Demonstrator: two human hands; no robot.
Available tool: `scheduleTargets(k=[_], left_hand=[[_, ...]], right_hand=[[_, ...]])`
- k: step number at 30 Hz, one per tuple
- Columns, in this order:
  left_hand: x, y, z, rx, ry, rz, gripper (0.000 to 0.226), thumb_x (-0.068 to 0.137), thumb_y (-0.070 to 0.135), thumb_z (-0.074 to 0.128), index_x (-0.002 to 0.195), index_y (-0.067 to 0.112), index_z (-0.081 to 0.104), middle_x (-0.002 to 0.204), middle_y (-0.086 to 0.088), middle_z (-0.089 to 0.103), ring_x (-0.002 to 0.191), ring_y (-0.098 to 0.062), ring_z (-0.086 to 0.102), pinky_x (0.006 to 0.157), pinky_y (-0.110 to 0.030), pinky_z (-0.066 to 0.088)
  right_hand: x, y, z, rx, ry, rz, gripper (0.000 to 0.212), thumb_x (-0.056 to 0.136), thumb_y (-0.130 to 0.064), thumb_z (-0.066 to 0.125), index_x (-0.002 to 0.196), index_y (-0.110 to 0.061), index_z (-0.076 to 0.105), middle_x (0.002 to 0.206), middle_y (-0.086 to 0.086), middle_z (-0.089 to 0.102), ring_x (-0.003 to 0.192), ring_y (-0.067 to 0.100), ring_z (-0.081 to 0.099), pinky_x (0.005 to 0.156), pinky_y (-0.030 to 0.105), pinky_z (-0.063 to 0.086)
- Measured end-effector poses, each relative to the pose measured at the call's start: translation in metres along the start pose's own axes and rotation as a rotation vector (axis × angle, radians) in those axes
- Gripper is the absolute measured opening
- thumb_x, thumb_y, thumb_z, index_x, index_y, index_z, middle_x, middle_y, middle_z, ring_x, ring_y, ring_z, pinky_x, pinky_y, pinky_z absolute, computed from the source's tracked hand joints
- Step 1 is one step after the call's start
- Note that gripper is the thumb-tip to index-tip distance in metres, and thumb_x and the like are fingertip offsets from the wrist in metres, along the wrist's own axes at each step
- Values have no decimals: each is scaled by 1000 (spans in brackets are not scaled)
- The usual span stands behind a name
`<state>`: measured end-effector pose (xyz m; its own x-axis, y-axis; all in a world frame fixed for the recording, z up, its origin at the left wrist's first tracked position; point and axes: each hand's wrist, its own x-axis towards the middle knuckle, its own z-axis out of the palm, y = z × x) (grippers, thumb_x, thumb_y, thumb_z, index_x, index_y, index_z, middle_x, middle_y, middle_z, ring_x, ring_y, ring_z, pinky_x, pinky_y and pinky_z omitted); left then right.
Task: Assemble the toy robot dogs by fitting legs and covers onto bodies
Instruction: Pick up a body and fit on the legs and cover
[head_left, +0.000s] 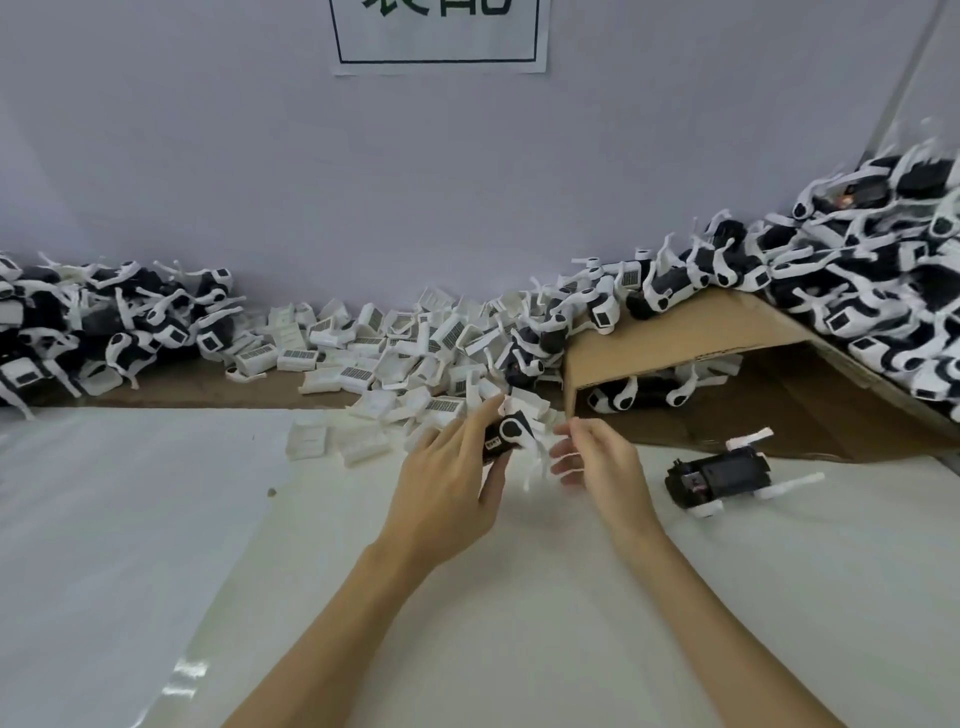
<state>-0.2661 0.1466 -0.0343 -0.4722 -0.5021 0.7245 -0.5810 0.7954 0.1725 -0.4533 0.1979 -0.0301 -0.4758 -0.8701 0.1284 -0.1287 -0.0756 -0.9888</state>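
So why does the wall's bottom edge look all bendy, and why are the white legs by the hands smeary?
In the head view, the wide-angle lens bows the heaps of toy dogs along the wall into a curve; the white legs of the body gripped by the left hand are blurred, likely by motion, beside the right hand; a glare streak shines on the table.

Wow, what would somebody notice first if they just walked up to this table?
Probably the big heaps of black-and-white toy dogs piled along the wall, highest at the far right, with a pile of white covers in the middle. Next, the left hand holding a small dog body near the right hand at the table's centre. One half-built dog lies alone to the right.
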Motion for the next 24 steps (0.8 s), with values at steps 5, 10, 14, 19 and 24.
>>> scheduleTargets(k=[5, 10, 14, 19, 24], left_hand=[[1, -2, -3, 109, -76, 219, 58, 105, 28, 61, 155, 1, 48, 128, -1, 73, 107, -23, 70, 85, -41, 51], [2, 5, -10, -66, -27, 99, 72, 98, 42, 72, 156, 7, 47, 143, -2, 62, 133, -25, 56, 113, -42, 41], [3, 0, -20, -575, -146, -408, 76, 90, 71, 61, 156, 38, 41, 155, 14, 46, 147, -9, 40, 119, -30, 33], [5, -6, -23, -1075, -191, -702, 44, 95, 53, 70, 133, 31, 64, 107, -20, 74, 99, -35, 72, 93, -47, 56], [6, -10, -26, -1168, -94, -707, 41, 92, 45, 72, 131, 34, 67, 102, -26, 69, 92, -30, 68, 99, -48, 53]], right_hand=[[-12, -8, 13, 112, -305, -3, 54, 95, -66, 56, 126, -24, 72, 112, 2, 77, 103, 23, 74, 86, 42, 63], [-16, -11, 11, 153, -249, -66, 42, 90, -49, 68, 114, -16, 77, 96, 7, 78, 81, 21, 75, 67, 31, 61], [-11, -9, 6, 213, -151, -58, 46, 90, -52, 71, 115, -14, 74, 94, 8, 79, 81, 23, 77, 63, 25, 55], [-8, -6, 12, 328, -118, 6, 83, 69, -74, 81, 129, -19, 64, 107, 6, 79, 96, 35, 77, 78, 38, 61], [-10, -6, 12, 197, -275, 63, 84, 71, -82, 73, 117, -13, 75, 106, 14, 78, 98, 30, 77, 89, 46, 61]])
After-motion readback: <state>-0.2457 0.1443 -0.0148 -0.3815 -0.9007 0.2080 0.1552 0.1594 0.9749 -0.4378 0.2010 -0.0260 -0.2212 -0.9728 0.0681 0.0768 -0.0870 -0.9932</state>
